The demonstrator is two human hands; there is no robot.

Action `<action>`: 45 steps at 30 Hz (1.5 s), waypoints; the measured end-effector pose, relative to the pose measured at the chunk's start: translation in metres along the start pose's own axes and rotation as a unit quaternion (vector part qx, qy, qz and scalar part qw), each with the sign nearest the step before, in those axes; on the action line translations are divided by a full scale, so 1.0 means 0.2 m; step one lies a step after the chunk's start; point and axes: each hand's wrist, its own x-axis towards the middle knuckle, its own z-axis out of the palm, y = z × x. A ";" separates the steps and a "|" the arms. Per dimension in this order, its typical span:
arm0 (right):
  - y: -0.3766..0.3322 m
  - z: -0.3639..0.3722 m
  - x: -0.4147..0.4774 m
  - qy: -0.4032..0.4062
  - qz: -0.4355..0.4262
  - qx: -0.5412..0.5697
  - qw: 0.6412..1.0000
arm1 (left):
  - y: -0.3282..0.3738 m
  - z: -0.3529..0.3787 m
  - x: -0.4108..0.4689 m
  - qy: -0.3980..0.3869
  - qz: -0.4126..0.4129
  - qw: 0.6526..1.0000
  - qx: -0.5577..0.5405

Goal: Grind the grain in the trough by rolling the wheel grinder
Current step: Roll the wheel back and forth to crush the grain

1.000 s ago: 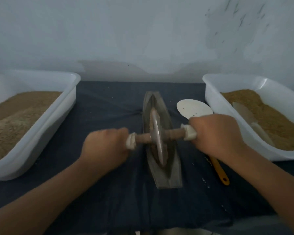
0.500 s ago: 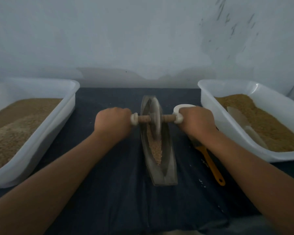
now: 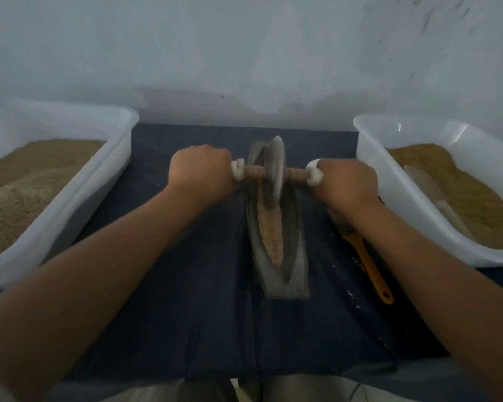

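Both fists are on the wheel grinder [image 3: 275,169]. L hand [image 3: 202,172] is wrapped tight round the left end of the wooden axle, fingers fully curled, white wrap showing just inboard of the fist. R hand [image 3: 346,184] does the same on the right end, fingers curled round it, back of hand up. The disc stands upright at the far end of the trough [image 3: 296,256], edge down in the groove, axle approx level across it. The trough is a long grey boat-shaped thing, lying lengthwise away from the person, mid-table on a dark cloth [image 3: 186,285]. Grain [image 3: 270,230] lies in a tan strip along the groove, from under the disc toward the near end. Left tub [image 3: 79,195] is white, full of tan meal. Right tub [image 3: 395,204] is the same, w/ a pale scoop [image 3: 423,182] half sunk in it. A yellow-handled brush [image 3: 369,265] lies on the cloth btwn trough and right tub, its head hidden under the R forearm. A few pale specks dot the cloth nr the brush.
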 end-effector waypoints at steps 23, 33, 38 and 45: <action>0.02 -0.07 -0.25 0.087 -0.065 -0.025 0.994 | -0.04 -0.01 -0.33 -0.027 0.018 0.999 -0.004; 0.05 0.03 0.02 0.009 -0.052 -0.048 0.997 | -0.05 0.09 -0.11 -0.013 -0.027 0.999 -0.043; 0.01 -0.06 -0.02 -0.031 -0.015 -0.023 0.999 | -0.01 0.00 -0.09 -0.033 -0.008 0.999 -0.024; 0.05 -0.14 -0.55 -0.034 -0.053 -0.005 0.998 | -0.06 -0.05 -0.61 0.067 0.099 0.992 -0.041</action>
